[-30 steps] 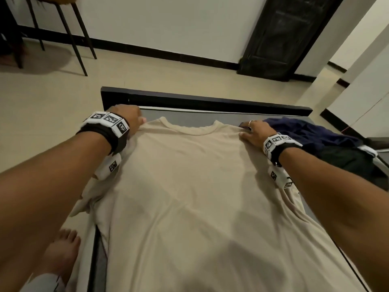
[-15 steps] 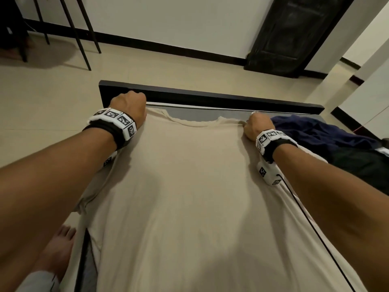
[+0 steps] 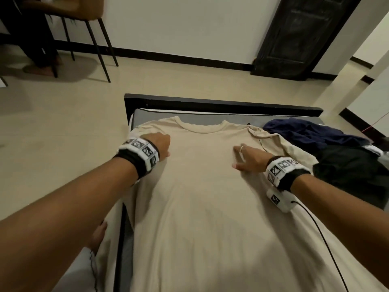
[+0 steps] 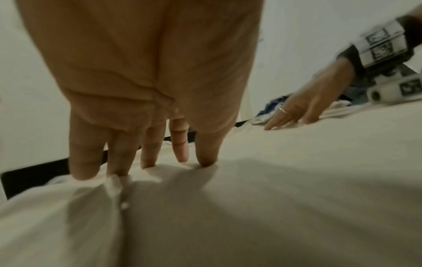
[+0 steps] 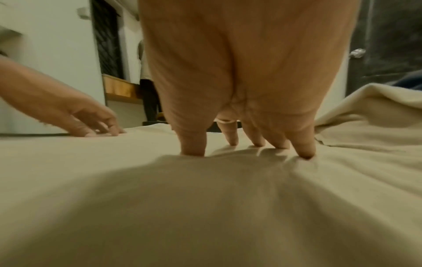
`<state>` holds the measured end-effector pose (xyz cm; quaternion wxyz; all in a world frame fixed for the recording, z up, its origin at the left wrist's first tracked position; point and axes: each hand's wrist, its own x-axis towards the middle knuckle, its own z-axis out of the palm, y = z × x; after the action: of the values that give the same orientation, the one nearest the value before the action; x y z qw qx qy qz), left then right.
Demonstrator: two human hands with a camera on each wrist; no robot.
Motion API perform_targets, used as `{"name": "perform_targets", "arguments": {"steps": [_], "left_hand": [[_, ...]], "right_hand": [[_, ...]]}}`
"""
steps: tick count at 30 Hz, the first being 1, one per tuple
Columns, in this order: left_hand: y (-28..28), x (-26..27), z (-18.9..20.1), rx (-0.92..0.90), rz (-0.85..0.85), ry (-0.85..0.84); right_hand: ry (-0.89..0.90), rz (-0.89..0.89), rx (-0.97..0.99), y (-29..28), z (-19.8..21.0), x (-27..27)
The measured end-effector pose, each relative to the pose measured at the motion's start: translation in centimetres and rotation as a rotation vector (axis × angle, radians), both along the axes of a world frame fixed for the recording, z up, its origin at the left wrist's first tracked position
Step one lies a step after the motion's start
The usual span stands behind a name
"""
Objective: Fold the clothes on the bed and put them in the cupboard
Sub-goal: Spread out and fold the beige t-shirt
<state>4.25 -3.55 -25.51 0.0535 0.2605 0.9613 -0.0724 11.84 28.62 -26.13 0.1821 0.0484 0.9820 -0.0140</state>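
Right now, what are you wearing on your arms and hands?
Both arms are bare, no sleeves. Each wrist has a black strap with white blocks printed with black square patterns: left wristband, right wristband. A thin black cable trails from the right one. The right hand wears a thin ring.

A pale cream floor (image 3: 63,114) is being shown stretching away to a white wall (image 3: 179,24), and a black skirting strip (image 3: 179,57) is being traced along the wall's foot. At the far left a chair with thin dark legs (image 3: 101,45) is being seen standing on the floor, its shadow being cast beneath it. A dark carved door (image 3: 294,36) is being framed at the upper right, reaching the floor. Further right, white wall sections (image 3: 370,66) with the same black base are being caught at an angle. The room is being lit softly and evenly, with only gentle shadows being thrown.
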Motion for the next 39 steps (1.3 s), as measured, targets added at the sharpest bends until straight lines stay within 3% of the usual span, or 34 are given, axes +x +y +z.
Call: {"name": "perform_targets", "arguments": {"steps": [6,11,19,25,28,34,39], "left_hand": [[-0.9,9.9,0.7,-0.181,-0.065,0.051],[-1.3,17.6,1.9,-0.129,-0.082,-0.02],[-3.0,27.8,1.4,-0.078,-0.069,-0.067],[-6.4,30.4,0.8,-0.002,-0.101,-0.051],[-7.9,30.8,1.1,0.025,-0.136,-0.138],[-9.2,31.5,2.0,0.022,-0.178,-0.28],[-10.2,32.1,2.2,-0.021,-0.365,-0.243]], "right_hand": [[0.007,0.115,-0.036,-2.2,-0.4,9.2],[-0.009,0.113,-0.039,-4.8,0.9,15.4],[0.154,0.24,-0.102,-12.8,2.4,27.1],[0.195,0.444,-0.232,-19.3,1.9,34.3],[0.153,0.509,-0.317,-22.4,1.7,37.1],[0.069,0.496,-0.219,-26.0,0.7,39.3],[0.13,0.522,-0.206,-26.3,0.9,39.6]]}}
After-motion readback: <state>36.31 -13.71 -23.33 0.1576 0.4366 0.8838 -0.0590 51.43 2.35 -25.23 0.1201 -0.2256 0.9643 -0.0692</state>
